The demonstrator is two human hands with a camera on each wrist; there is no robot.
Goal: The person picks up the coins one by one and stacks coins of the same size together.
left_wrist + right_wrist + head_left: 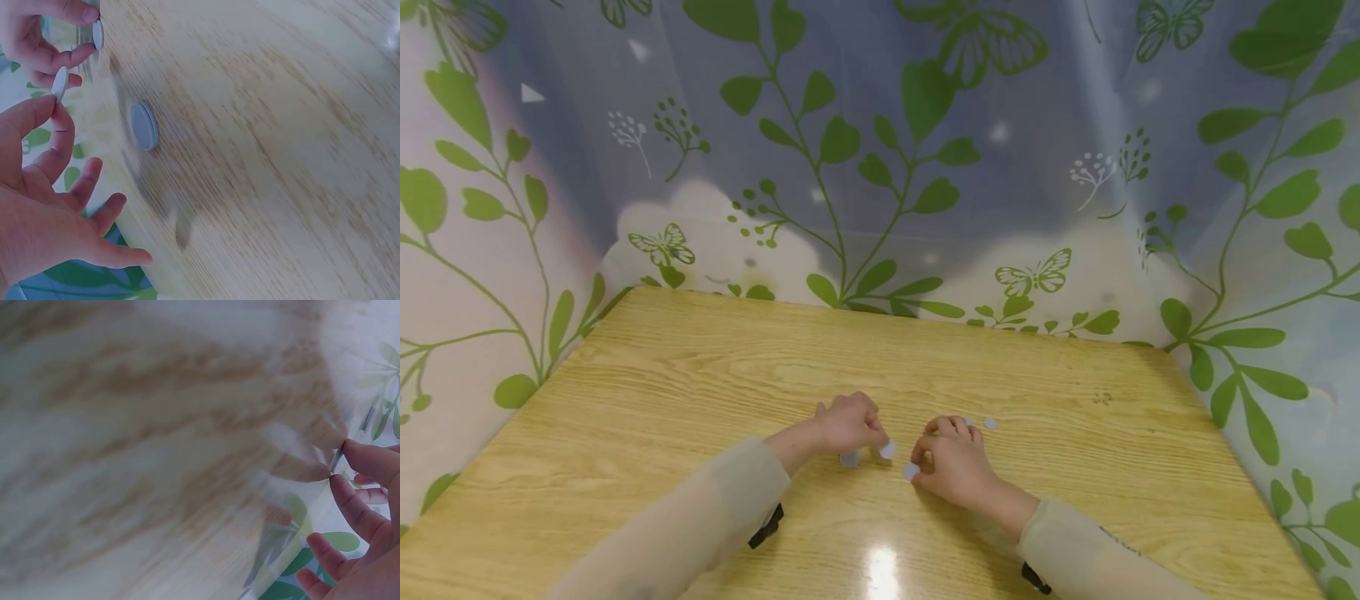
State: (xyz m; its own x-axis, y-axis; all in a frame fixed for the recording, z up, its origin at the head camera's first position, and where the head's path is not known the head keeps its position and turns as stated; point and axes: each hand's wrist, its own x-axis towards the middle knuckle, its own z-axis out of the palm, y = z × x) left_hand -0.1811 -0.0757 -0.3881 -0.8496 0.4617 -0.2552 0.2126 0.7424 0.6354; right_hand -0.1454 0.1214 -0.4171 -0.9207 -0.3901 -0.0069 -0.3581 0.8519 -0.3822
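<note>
My left hand [852, 423] pinches a small round white disc [887, 450] between thumb and finger, raised above the table; the left wrist view shows this disc [60, 84] tilted, with the other fingers spread. Just below that hand, two discs [144, 125] lie stacked on the wood. My right hand [958, 468] holds another disc [912, 472] by its edges at the table surface. Seen edge-on in the right wrist view, that disc [337, 457] sits between thumb and finger. Beyond the right hand lie a disc [991, 423] and a second one [967, 422], partly hidden by the fingers.
The wood-grain table [737, 358] stretches out around both hands. A curtain [865, 167] printed with green leaves and butterflies hangs along its back and sides. Light glares off the table [882, 571] near the front.
</note>
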